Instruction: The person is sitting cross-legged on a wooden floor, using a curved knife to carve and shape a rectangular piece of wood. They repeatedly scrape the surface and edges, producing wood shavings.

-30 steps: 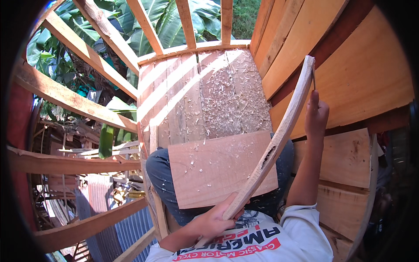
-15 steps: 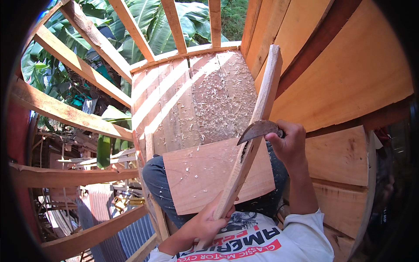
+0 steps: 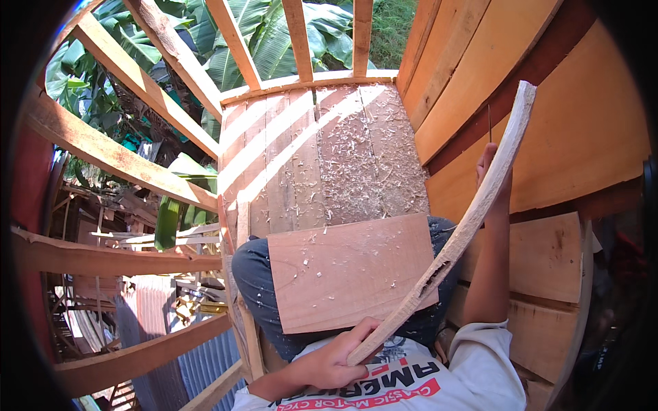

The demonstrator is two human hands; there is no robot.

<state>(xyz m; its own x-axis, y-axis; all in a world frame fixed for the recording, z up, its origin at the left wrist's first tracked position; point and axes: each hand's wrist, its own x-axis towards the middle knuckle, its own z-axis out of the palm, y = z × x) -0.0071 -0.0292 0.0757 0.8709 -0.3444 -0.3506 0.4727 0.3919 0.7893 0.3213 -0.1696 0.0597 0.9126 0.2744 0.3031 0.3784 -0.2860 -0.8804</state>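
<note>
A long, rough-hewn wooden stick (image 3: 473,222) slants up to the right over my lap, with a dark hollow in its lower half. My left hand (image 3: 340,357) is closed around its lower end, close to my shirt. Beyond the upper part of the stick, my right hand (image 3: 486,163) grips a curved knife (image 3: 490,123). The blade points upward and shows nearly edge-on, apart from the stick. The stick hides part of the right hand and the knife's handle. Across my legs lies a flat wooden board (image 3: 349,274) with a few chips on it.
Wood shavings (image 3: 373,161) cover much of the plank floor (image 3: 274,185) ahead. Slatted wooden rails (image 3: 130,171) run along the left, with banana leaves beyond. A wooden panel wall (image 3: 582,144) stands close on the right.
The knife has left the stick's side and moved up and to the right with my right hand. The stick's upper end has swung right, while my left hand keeps its hold.
</note>
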